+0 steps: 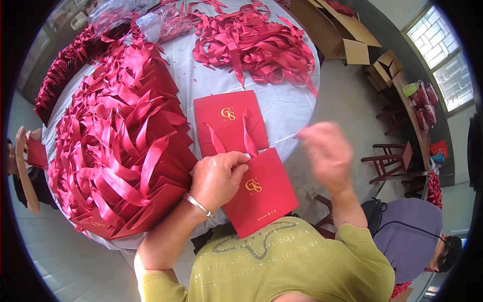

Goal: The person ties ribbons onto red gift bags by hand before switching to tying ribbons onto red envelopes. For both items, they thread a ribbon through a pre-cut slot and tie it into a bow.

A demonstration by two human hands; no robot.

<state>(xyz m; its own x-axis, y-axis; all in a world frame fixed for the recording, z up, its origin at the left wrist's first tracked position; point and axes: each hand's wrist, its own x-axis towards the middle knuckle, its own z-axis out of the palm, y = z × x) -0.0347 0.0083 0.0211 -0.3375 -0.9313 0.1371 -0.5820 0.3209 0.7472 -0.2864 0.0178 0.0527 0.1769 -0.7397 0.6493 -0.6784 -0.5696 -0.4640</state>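
My left hand [218,180] grips the top edge of a red paper gift bag [266,196] with gold letters, its fingers closed on it. This bag hangs tilted over the table's front edge, against my shirt. Two red ribbon handles [246,133] rise from its top. Behind it a second red bag [231,103] lies flat on the table, its lower part covered. My right hand [329,156] is raised off to the right, apart from the bag. Motion smears its fingers, so I cannot make out whether they hold anything.
A long row of red bags with ribbon handles [121,136] fills the table's left side. Loose red ribbons [251,45] lie heaped at the back of the white-covered table [183,75]. Cardboard boxes [332,30] and a stool [387,161] stand right. People sit on both sides.
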